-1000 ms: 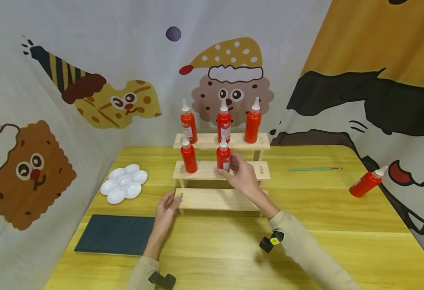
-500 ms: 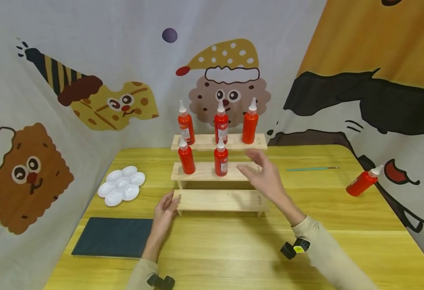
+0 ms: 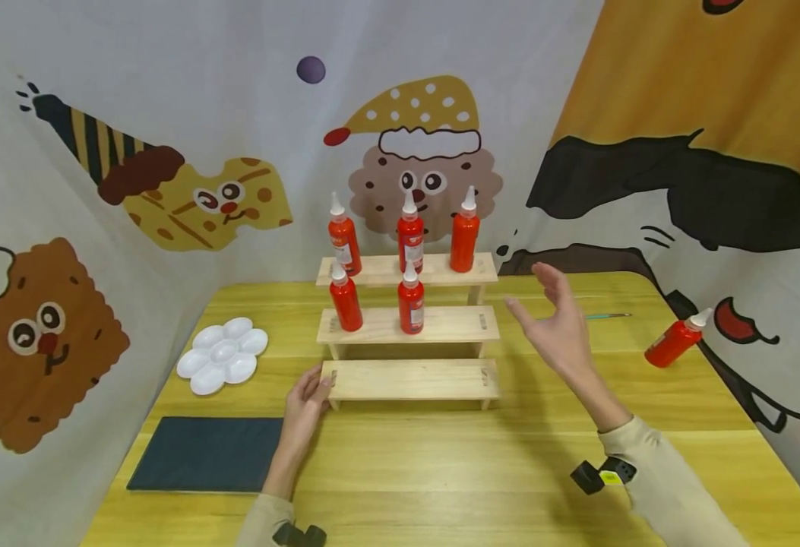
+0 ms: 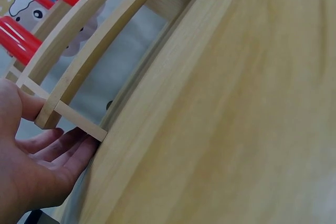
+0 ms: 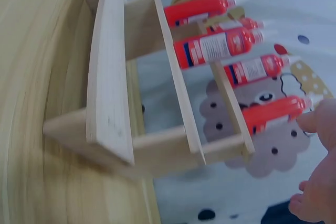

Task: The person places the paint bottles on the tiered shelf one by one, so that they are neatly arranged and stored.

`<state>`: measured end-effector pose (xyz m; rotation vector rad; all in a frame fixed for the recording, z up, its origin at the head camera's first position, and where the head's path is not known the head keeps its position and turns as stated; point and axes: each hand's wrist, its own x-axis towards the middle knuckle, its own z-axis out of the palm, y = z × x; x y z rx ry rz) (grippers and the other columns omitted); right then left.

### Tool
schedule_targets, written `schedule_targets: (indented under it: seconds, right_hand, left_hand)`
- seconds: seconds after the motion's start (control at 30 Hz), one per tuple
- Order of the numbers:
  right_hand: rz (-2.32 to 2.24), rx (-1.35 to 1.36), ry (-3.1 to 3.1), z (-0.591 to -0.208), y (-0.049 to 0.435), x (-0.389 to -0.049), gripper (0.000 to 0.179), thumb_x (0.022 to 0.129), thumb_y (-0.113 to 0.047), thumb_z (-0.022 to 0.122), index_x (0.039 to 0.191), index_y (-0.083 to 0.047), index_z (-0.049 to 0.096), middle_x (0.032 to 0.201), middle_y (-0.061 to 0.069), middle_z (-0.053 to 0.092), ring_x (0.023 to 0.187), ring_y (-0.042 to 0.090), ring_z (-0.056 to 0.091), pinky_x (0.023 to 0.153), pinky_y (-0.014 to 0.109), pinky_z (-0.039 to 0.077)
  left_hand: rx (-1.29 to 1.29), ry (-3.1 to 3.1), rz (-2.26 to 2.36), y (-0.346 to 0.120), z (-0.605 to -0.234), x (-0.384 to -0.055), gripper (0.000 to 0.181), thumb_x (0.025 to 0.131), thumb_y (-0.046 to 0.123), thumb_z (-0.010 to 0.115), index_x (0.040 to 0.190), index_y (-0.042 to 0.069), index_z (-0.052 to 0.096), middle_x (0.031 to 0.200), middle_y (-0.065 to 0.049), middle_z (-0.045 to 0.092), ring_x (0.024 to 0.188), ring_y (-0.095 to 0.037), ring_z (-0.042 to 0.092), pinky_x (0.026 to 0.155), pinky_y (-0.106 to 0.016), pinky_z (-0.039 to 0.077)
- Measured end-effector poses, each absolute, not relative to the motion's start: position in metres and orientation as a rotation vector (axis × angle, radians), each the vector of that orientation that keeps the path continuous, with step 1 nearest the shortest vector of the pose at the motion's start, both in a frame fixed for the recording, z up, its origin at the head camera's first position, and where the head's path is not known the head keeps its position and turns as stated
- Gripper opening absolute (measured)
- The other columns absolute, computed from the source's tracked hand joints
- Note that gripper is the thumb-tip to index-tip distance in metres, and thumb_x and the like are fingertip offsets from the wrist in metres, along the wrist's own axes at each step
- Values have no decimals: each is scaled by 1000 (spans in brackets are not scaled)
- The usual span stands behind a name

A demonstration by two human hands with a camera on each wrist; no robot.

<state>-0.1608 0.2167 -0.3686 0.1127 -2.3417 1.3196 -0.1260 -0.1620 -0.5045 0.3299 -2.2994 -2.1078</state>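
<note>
A three-step wooden display rack [image 3: 409,380] stands on the table. Three red squeeze bottles with white nozzle caps are on its top step, among them the right one [image 3: 464,241]. Two more stand on the middle step: one at the left [image 3: 346,305] and one near the centre [image 3: 411,307]. My left hand [image 3: 306,403] holds the left end of the bottom step; in the left wrist view the thumb lies on the board's edge and the fingers reach behind its leg [image 4: 81,121]. My right hand [image 3: 560,330] is in the air right of the rack, fingers spread, holding nothing.
Another red bottle [image 3: 676,342] is at the table's right side, slanted in this view. A teal paintbrush [image 3: 608,315] lies partly hidden behind the right hand. At the left are a white flower-shaped palette [image 3: 223,352] and a dark flat board [image 3: 204,454]. A cartoon-printed cloth [image 3: 235,91] hangs behind.
My right hand has let go of the centre bottle on the middle step and moved away to the right, its fingers opening. The left hand keeps its hold on the rack.
</note>
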Motion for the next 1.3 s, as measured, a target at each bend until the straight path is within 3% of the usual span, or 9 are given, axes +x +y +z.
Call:
schedule_targets:
  seconds: [0.27, 0.57, 0.83, 1.0, 1.3]
  right_hand:
    - [1269, -61, -2190, -368, 250, -154, 72, 91, -17, 76, 151, -1, 40, 156, 13, 44, 145, 30, 38, 121, 43, 28]
    - [1198, -323, -2117, -376, 296, -148, 75, 93, -30, 72, 156, -21, 33, 162, 0, 35, 149, 22, 31, 124, 36, 21]
    - [1162, -526, -1996, -386, 341, -149, 76, 92, -36, 72, 155, -27, 31, 161, -5, 32, 148, 12, 29, 123, 27, 19]
    - [1138, -614, -1971, -397, 366, -146, 75, 93, -37, 67, 156, -29, 27, 162, -6, 29, 148, 12, 29, 123, 26, 18]
    - [1149, -729, -2004, -422, 386, -145, 75, 96, -38, 63, 158, -28, 22, 163, -4, 27, 150, 13, 25, 125, 30, 14]
  left_hand:
    - [331, -2298, -2114, -163, -503, -125, 51, 105, 22, 57, 151, 2, 45, 143, -26, 56, 115, -20, 62, 81, -20, 54]
    - [328, -2305, -2108, -163, -504, -125, 52, 105, 24, 56, 151, 2, 44, 144, -26, 55, 117, -21, 61, 81, -20, 53]
    - [331, -2299, -2125, -164, -505, -126, 52, 105, 24, 56, 151, 3, 44, 144, -26, 55, 114, -17, 62, 82, -21, 54]
    - [325, -2299, -2132, -164, -504, -125, 52, 105, 24, 56, 152, 3, 43, 145, -26, 54, 117, -21, 61, 82, -21, 53]
    - [317, -2275, -2157, -164, -505, -125, 52, 105, 23, 57, 151, 2, 44, 144, -26, 55, 111, -14, 62, 82, -20, 53]
